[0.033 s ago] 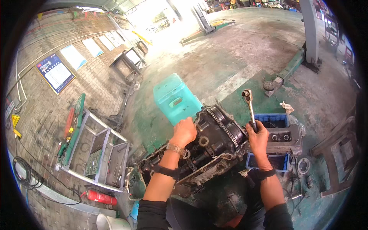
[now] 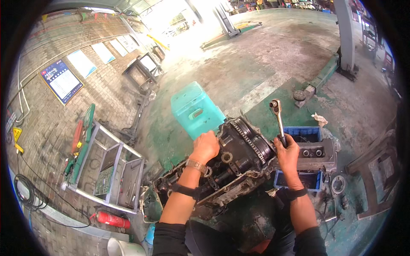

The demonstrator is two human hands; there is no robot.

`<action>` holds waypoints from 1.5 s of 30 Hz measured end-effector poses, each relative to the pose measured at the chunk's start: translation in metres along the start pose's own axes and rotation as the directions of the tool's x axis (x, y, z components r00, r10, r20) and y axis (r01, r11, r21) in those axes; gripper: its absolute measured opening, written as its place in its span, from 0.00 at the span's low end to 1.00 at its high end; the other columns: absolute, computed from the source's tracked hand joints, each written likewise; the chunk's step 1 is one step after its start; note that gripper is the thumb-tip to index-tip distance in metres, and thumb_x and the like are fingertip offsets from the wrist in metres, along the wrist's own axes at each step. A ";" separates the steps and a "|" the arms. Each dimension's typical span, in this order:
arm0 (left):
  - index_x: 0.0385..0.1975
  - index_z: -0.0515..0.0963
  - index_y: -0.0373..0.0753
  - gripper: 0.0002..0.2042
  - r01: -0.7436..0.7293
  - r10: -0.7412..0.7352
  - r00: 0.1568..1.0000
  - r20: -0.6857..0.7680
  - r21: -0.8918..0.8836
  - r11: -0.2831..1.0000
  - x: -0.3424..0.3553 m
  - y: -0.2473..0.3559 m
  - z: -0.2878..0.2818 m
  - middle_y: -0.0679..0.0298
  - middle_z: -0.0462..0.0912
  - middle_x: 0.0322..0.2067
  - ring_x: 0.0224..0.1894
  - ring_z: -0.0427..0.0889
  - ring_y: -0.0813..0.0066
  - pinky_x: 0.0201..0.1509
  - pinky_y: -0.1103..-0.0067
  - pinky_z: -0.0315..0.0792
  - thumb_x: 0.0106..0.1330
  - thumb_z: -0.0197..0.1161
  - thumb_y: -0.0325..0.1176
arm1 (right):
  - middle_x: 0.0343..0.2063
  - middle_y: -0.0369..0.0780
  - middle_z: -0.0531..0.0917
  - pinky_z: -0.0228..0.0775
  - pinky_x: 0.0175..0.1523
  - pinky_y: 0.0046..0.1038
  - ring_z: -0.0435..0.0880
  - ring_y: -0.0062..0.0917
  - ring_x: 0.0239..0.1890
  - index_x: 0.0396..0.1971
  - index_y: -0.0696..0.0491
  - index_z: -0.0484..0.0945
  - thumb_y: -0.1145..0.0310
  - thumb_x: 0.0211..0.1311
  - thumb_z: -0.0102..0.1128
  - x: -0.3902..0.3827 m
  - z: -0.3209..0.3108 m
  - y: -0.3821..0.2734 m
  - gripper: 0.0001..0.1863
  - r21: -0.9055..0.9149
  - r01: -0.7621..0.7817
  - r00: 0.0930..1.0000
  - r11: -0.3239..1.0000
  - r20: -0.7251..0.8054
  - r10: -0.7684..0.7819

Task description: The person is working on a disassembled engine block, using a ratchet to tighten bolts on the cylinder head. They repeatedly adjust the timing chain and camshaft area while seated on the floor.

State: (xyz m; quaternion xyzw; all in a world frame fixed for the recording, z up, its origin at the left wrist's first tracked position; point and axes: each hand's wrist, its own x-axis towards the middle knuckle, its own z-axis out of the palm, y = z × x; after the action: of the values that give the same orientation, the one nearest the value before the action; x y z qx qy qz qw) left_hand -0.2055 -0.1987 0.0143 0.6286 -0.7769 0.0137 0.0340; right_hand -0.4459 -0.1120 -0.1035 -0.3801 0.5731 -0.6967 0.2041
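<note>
In my right hand (image 2: 288,154) is a ratchet wrench (image 2: 278,117), gripped by its dark handle with the metal head pointing up and away. My left hand (image 2: 206,146) is closed above the far left side of an engine (image 2: 222,187); its curled fingers hide whatever they may hold. The engine lies open before me, with dark shafts and bearing caps showing. A timing chain (image 2: 250,143) runs around its right end, beside two dark round sprockets.
A turquoise plastic stool (image 2: 197,109) stands just beyond the engine. To the right, a valve cover (image 2: 318,154) rests across blue crates (image 2: 304,133). A metal tool cart (image 2: 109,170) and a red fire extinguisher (image 2: 112,219) are on the left. A grey post (image 2: 345,38) rises at far right.
</note>
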 end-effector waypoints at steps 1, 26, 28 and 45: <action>0.36 0.78 0.32 0.15 0.015 -0.015 1.000 0.022 0.010 1.000 0.001 0.001 -0.001 0.43 0.82 0.34 0.42 0.81 0.44 0.46 0.59 0.75 0.67 0.57 0.41 | 0.23 0.31 0.78 0.67 0.32 0.20 0.70 0.12 0.27 0.36 0.63 0.79 0.72 0.60 0.66 0.000 0.000 0.000 0.10 -0.006 0.004 1.000 1.000 -0.001 -0.004; 0.34 0.78 0.32 0.17 -0.079 0.076 0.996 -0.043 -0.063 0.995 -0.006 -0.009 -0.001 0.43 0.82 0.33 0.40 0.81 0.43 0.44 0.56 0.75 0.69 0.55 0.43 | 0.28 0.40 0.85 0.72 0.39 0.24 0.77 0.16 0.31 0.37 0.64 0.80 0.71 0.59 0.67 0.001 -0.003 -0.001 0.12 0.013 -0.090 0.995 0.996 0.033 0.090; 0.35 0.77 0.31 0.18 -0.068 0.066 0.997 -0.035 -0.033 0.997 -0.005 -0.007 0.000 0.43 0.82 0.33 0.40 0.81 0.43 0.45 0.57 0.75 0.68 0.55 0.44 | 0.28 0.40 0.85 0.72 0.39 0.24 0.77 0.16 0.31 0.37 0.64 0.80 0.71 0.59 0.67 0.000 -0.002 0.000 0.12 0.008 -0.059 0.998 0.998 0.026 0.059; 0.36 0.78 0.31 0.18 0.029 -0.030 0.999 0.042 0.031 0.999 0.002 0.001 0.001 0.42 0.82 0.34 0.40 0.82 0.44 0.46 0.58 0.76 0.68 0.56 0.44 | 0.29 0.42 0.86 0.73 0.40 0.25 0.79 0.18 0.32 0.39 0.65 0.80 0.71 0.59 0.67 0.001 -0.003 -0.002 0.13 -0.036 -0.061 0.998 0.998 0.016 0.061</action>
State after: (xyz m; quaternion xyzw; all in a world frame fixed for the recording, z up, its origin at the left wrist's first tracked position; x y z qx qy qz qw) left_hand -0.2065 -0.2002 0.0133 0.6407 -0.7677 0.0113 0.0081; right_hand -0.4482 -0.1102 -0.1017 -0.3721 0.5950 -0.6765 0.2234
